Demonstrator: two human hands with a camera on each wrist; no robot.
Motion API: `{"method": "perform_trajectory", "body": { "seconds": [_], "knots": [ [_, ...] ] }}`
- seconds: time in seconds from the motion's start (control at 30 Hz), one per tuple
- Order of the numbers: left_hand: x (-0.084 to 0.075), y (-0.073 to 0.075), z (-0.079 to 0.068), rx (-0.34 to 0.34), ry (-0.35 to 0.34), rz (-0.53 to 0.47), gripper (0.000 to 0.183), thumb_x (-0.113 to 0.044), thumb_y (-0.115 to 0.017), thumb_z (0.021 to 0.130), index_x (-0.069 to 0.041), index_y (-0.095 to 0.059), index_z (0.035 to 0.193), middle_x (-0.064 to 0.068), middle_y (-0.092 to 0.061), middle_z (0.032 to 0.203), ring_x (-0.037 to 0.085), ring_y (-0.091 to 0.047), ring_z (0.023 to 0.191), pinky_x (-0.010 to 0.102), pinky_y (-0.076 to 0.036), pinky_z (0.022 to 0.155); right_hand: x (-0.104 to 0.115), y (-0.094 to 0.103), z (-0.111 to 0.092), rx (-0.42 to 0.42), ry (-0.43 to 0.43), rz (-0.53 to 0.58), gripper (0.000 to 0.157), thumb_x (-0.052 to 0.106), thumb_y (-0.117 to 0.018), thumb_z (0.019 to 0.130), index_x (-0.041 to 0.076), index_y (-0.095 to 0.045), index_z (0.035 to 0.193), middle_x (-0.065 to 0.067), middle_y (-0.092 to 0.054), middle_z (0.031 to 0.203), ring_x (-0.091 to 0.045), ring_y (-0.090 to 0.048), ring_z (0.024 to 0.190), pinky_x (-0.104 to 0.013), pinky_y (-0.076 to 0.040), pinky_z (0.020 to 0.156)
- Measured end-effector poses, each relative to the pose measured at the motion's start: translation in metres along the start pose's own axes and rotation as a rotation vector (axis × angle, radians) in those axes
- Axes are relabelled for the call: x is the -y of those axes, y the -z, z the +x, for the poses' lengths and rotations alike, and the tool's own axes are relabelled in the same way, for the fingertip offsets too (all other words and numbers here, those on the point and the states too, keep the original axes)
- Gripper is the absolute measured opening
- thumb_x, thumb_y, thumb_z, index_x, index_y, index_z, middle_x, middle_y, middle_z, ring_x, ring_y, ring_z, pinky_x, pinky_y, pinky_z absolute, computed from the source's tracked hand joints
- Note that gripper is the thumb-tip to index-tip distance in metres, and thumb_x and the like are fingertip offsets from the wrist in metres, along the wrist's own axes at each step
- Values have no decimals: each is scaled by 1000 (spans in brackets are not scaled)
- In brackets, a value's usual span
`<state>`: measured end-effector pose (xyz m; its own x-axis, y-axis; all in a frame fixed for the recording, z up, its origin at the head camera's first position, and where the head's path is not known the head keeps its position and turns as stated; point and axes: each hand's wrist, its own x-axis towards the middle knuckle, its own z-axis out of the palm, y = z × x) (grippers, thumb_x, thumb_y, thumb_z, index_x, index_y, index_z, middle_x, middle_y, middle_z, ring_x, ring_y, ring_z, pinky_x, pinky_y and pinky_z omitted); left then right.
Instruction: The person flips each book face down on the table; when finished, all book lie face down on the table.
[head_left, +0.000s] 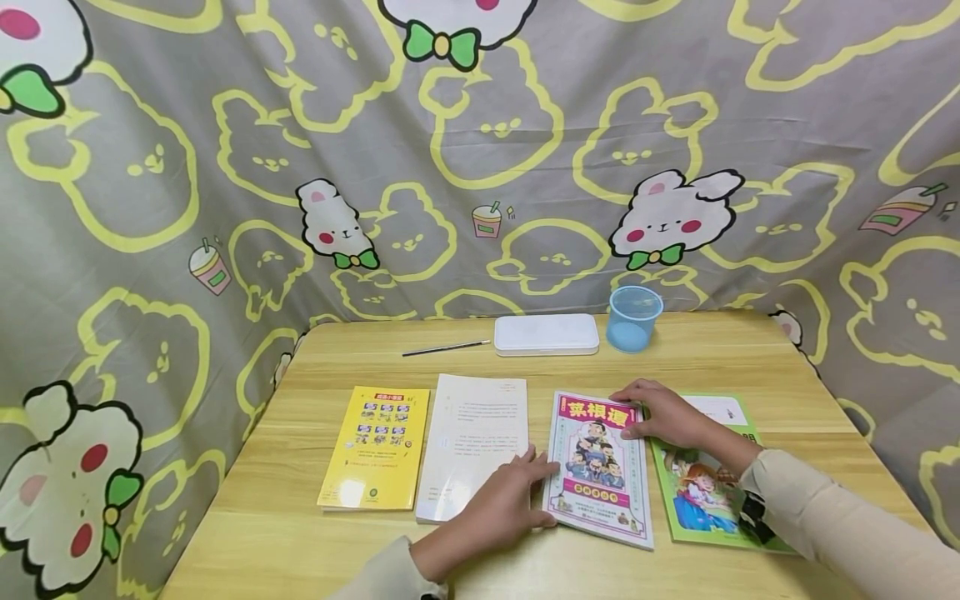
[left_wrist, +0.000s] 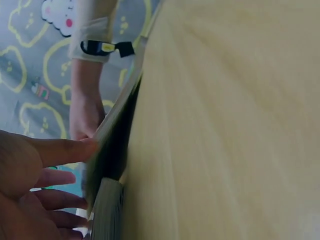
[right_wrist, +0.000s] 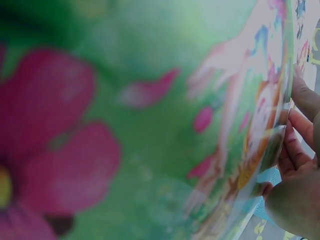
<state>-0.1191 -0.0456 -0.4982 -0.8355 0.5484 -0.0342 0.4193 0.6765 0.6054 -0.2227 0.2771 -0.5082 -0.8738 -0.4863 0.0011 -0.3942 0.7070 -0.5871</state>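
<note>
A book with a pink title and cartoon figures on its cover [head_left: 592,475] lies slightly askew between both hands. My left hand [head_left: 506,500] touches its left side with extended fingers, thumb at the near corner. In the left wrist view, the left thumb [left_wrist: 65,151] meets the thin edge of the book, with a dark gap below that edge. At the far right corner my right hand [head_left: 667,417] pinches the book, thumb over the cover. The right wrist view shows the right hand [right_wrist: 300,135] beyond a green book cover [right_wrist: 150,145] that fills the foreground.
Left of the hands lie a white book [head_left: 472,433] and a yellow book [head_left: 378,450]. A green book [head_left: 701,500] lies under the right forearm. Behind stand a thin dark pen-like stick [head_left: 446,348], a white case [head_left: 546,335] and a blue cup [head_left: 633,321], before a patterned curtain [head_left: 405,150].
</note>
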Motion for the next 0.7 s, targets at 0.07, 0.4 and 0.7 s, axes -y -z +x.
{"method": "perform_trajectory", "body": {
  "seconds": [0.07,0.4,0.7],
  "knots": [
    [-1,1,0,-12,10,-102,75,-16,-91,77,-10,-59,145,9,-51,153,25,-44,146,40,-35,121,0,0,0,0,4,-3,57,26,-84,88,4,-65,137,-9,-63,123,-32,-58,114,-51,-52,94],
    [-7,4,0,-39,92,-798,79,9,-80,82,7,-43,152,23,-45,155,31,-54,137,25,-49,103,0,0,0,1,-23,12,59,28,-83,88,4,-64,138,-9,-62,124,-32,-58,115,-50,-52,95],
    [-12,2,1,-76,163,-1153,77,17,-73,83,14,-37,151,33,-54,143,40,-59,131,30,-55,99,1,-1,1,1,-39,15,59,29,-83,88,4,-64,138,-9,-62,125,-33,-58,116,-52,-52,97]
  ]
}}
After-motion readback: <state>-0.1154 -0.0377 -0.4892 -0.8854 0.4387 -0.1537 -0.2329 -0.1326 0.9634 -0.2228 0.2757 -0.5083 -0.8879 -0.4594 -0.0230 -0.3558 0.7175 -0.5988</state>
